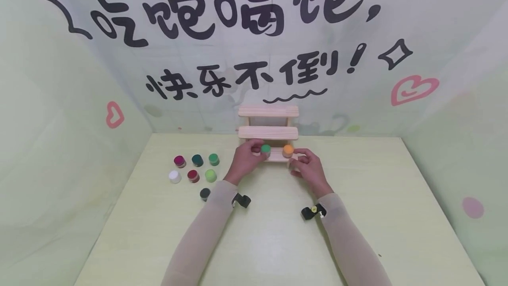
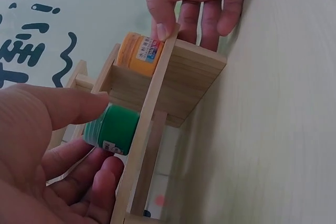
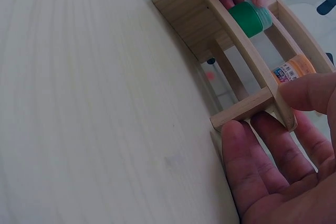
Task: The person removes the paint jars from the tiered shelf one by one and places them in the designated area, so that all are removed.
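A small wooden step rack (image 1: pixel 268 133) with three tiers stands at the table's back. On its lowest step, my left hand (image 1: pixel 247 159) holds a green paint jar (image 2: pixel 118 129) between thumb and fingers toward the left end. An orange paint jar (image 2: pixel 139 53) sits on the same step near the right end, with a label on its side. My right hand (image 1: pixel 311 169) grips that end of the rack, thumb (image 3: pixel 304 94) at the step's edge beside the orange jar and fingers around the end support. The thumb partly covers the orange jar in the right wrist view.
Left of the rack, several more paint jars lie about on the table: magenta (image 1: pixel 180 161), teal (image 1: pixel 197 159), green (image 1: pixel 214 159), white (image 1: pixel 174 176), red (image 1: pixel 193 175), light green (image 1: pixel 211 175) and dark (image 1: pixel 205 194), beside my left sleeve. A printed cloth (image 1: pixel 317 118) hangs behind the rack.
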A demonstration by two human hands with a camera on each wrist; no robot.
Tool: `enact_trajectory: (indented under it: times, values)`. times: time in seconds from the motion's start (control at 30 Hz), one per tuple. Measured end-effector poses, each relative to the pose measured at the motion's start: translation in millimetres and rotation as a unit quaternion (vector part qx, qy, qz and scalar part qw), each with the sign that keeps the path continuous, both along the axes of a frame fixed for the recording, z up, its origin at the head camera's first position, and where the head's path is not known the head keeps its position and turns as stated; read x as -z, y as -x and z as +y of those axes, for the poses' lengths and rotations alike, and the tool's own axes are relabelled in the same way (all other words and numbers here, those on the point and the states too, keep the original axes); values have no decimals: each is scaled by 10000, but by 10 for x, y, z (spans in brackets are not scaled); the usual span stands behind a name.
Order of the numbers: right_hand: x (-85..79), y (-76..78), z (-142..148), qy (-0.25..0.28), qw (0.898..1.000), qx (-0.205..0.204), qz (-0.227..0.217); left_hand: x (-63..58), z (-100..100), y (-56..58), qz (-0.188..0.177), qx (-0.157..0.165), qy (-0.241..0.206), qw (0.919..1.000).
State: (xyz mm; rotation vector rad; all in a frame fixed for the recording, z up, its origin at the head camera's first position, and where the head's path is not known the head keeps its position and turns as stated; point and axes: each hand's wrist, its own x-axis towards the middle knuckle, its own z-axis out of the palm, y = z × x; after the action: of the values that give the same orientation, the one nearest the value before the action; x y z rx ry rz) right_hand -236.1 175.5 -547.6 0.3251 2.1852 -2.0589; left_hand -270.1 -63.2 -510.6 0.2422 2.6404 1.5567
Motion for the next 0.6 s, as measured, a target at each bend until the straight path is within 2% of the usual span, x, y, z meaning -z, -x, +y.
enact_trajectory:
  times: [0.2, 0.6]
  values:
    - [-14, 16, 2, -11, 10000, -67, -70, 8, 11, -10, 152, -16, 115, 9998]
    - [4, -3, -9, -7, 10000, -21, 63, 5, -66, -53, -85, -55, -210, 9997]
